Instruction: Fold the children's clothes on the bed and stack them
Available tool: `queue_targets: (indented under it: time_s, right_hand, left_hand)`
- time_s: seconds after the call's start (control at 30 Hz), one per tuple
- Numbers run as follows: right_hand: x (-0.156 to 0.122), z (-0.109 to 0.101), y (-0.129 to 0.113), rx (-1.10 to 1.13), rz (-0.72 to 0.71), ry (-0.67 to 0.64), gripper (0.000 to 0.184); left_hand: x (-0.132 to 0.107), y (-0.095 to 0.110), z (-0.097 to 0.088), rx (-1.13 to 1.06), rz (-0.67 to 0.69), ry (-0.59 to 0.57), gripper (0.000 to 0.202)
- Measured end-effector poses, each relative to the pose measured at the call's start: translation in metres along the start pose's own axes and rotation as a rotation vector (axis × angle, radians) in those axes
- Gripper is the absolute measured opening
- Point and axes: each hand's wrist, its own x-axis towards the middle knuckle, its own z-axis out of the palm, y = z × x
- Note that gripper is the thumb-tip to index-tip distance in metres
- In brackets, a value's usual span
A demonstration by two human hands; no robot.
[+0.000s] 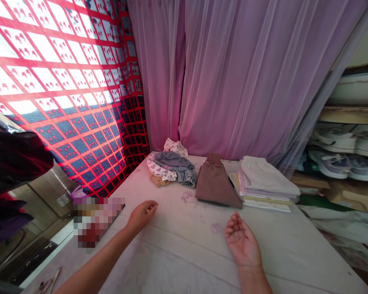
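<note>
My left hand (142,215) hovers over the left middle of the bed sheet, its fingers loosely bent and no object seen in it. Palm up, my right hand (243,240) is further right, fingers slightly curled and the palm bare. Just beyond it a folded brown garment (216,185) stands like a tent, with its ribbed band on top. Beside that garment is a stack of folded clothes (266,177), white on top with yellow and white layers lower down. Past my left hand lies a loose heap of clothes (171,165), with grey-blue denim and a heart-printed cloth.
The pale sheet (184,245) covers the bed. A purple curtain (233,73) hangs along the back, and a red-and-dark checked cloth (88,122) on the left. Shoes (337,163) fill a rack at right. A blurred-out item (95,224) is at the bed's left edge.
</note>
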Motion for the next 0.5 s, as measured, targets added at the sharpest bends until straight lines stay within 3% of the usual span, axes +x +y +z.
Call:
queue_targets:
  time_s: [0.2, 0.37, 0.5]
  right_hand:
    - [0.002, 0.004, 0.002, 0.011, 0.004, 0.036, 0.025]
    - [0.002, 0.004, 0.004, 0.025, 0.02, 0.058, 0.027]
    - [0.002, 0.004, 0.006, 0.009, 0.02, 0.068, 0.027]
  left_hand:
    - [0.081, 0.039, -0.011, 0.381, 0.268, 0.029, 0.029]
    - [0.136, 0.052, -0.006, 0.486, 0.272, 0.025, 0.035]
    - [0.166, 0.053, 0.003, 0.532, 0.251, 0.012, 0.04]
